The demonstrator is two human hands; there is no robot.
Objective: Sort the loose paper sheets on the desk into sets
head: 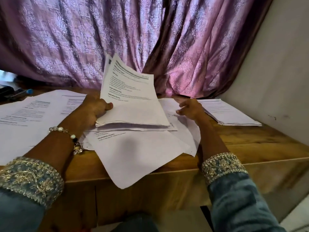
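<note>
Embroidered blue sleeve cuffs [31, 180] sit nearest, one on each forearm. Left hand [95, 109], beaded bracelet [73, 139] at the wrist, grips a thin bundle of white printed paper sheets [132, 101] by its left edge, thumb on top; the bundle tilts up off the wooden bench [250, 148]. Right hand [190, 108] hovers just right of it, fingers loosely spread, holding nothing. Loose white sheets [137, 153] lie beneath, one overhanging the bench's front edge. More printed sheets [33, 113] spread toward the left edge. Neat white paper stack [229, 113] near the right edge. Purple patterned curtain [100, 39] behind.
</note>
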